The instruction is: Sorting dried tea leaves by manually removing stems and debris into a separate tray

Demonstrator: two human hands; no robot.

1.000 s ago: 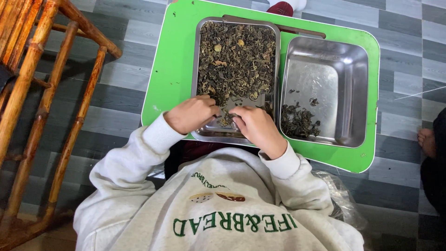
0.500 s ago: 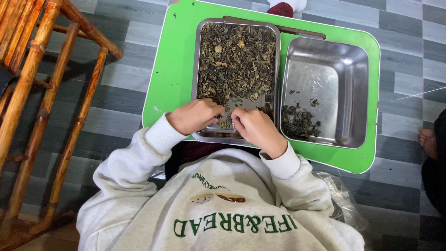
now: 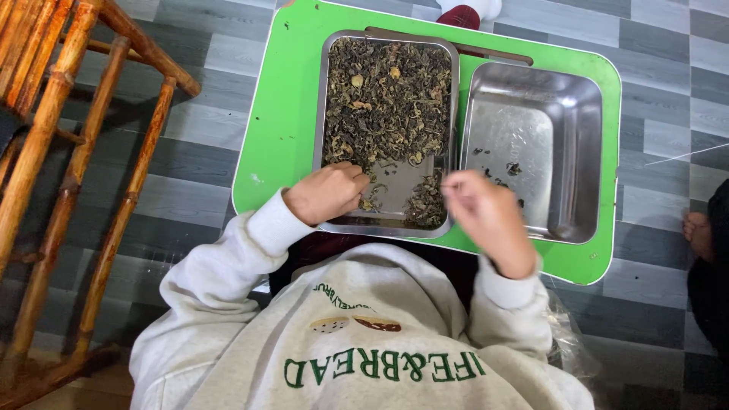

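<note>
Dried leaves (image 3: 387, 99), dark and curled with a few paler bits among them, fill most of the left metal tray (image 3: 326, 91), which sits on a green board (image 3: 281, 114) in front of you. The near end of that tray shows bare metal, with a small heap of leaves beside the bare patch.

Your left hand (image 3: 328, 193) rests at the near edge of the leaf pile, fingers curled in and knuckles up, touching the leaves. You cannot tell whether anything is caught inside the curl.

Your right hand (image 3: 486, 216) is lifted over the rim where the two trays meet, blurred, with thumb and fingertips pinched together. Whether a leaf sits in that pinch is too small and smeared to tell.

The right metal tray (image 3: 585, 152) lies just beside the left one on the same board and holds only a scatter of dark bits on its shiny floor.

Your pale sweatshirt sleeves (image 3: 228, 258) run up to both wrists. A bamboo chair frame (image 3: 68, 152) stands to your left on the grey tiled floor (image 3: 668, 91). Another person's bare foot (image 3: 697, 231) shows at the right edge.
</note>
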